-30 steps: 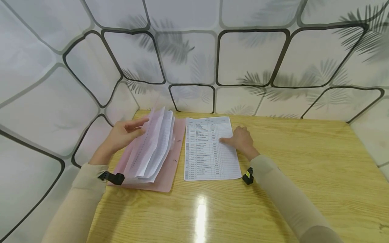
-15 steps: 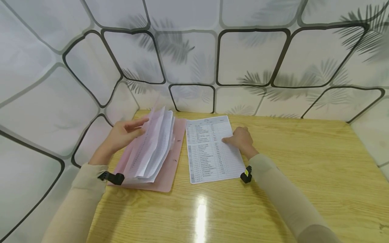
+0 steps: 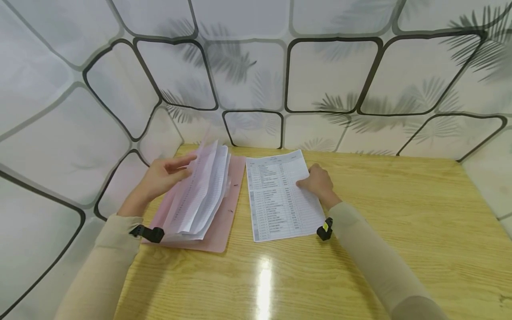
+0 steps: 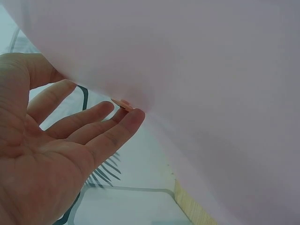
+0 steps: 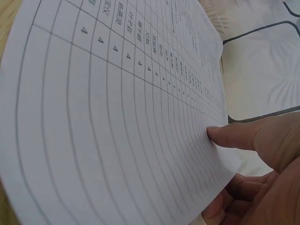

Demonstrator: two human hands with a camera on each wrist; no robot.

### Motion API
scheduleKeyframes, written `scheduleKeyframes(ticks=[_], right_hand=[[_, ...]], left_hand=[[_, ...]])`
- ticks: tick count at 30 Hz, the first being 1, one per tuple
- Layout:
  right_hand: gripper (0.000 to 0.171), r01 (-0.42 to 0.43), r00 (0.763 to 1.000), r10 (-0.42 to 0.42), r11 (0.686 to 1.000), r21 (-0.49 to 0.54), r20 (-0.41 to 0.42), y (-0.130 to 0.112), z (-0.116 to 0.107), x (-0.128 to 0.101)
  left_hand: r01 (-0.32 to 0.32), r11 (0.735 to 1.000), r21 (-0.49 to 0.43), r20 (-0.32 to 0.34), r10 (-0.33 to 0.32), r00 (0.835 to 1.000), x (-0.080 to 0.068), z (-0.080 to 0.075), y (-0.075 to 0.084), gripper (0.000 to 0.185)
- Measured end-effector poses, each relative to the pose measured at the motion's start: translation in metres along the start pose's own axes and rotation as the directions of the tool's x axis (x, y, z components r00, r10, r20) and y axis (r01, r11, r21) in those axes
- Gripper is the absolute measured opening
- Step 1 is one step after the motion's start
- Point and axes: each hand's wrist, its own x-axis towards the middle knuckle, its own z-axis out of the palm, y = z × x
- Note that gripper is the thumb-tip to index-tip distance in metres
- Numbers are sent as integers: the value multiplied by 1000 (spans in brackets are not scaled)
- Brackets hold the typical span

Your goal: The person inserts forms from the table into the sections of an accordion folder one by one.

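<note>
The left hand point(image 3: 160, 180) holds up, with straight fingers point(image 4: 110, 133), the white sheets standing in the open pink plastic folder point(image 3: 222, 222) at the left of the wooden tabletop point(image 3: 400, 222). The right hand point(image 3: 318, 183) pinches the right edge of the white printed table sheet point(image 3: 280, 198), thumb on top, just right of the folder.

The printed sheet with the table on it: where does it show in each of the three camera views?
Head: the printed sheet lies on the wooden table, centre, right of the pink folder, under the right hand.
Left wrist: not in it.
Right wrist: it fills the left and middle.
Shared landmark: the right hand's thumb pressing the sheet.
</note>
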Motion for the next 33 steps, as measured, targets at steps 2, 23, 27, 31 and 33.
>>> scheduleKeyframes(ticks=[2,23,27,31,33], right_hand=[[45,11,1000,-11,1000,10,7,2,-3,1],[44,-103,969,-1,908,405,246,33,-22,12],[49,-123,962,-7,881,457,273,39,-21,15],[54,-143,955,-18,845,515,295,41,-23,15],[55,-157,954,-16,827,540,301,42,-25,14]], left_hand=[[-6,1000,-5,-1,6,1000,0,0,0,45],[-8,1000,0,-1,8,1000,0,1,-2,45],[-5,1000,-3,-4,5,1000,-1,1,0,45],[-7,1000,8,-2,7,1000,0,1,-1,45],[-9,1000,13,-1,9,1000,1,1,-1,45]])
